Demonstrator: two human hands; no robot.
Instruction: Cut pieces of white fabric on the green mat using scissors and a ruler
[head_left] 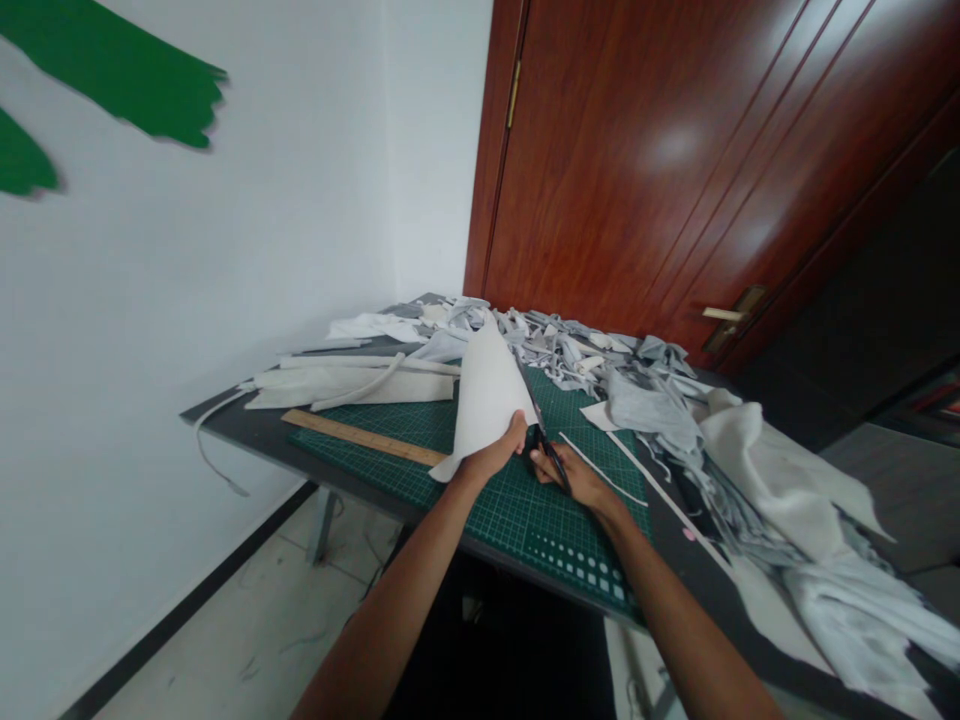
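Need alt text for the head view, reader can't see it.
A left hand holds a white sheet while the right hand holds black scissors at its edge, over a green cutting mat. A wooden ruler lies to the left, cloth scraps behind.

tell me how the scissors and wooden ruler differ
The scissors are black; the ruler is light brown. The scissors are in the right hand, while the ruler lies on the green mat. The scissors are right of the white sheet, the ruler left of it. Both are near the sheet.
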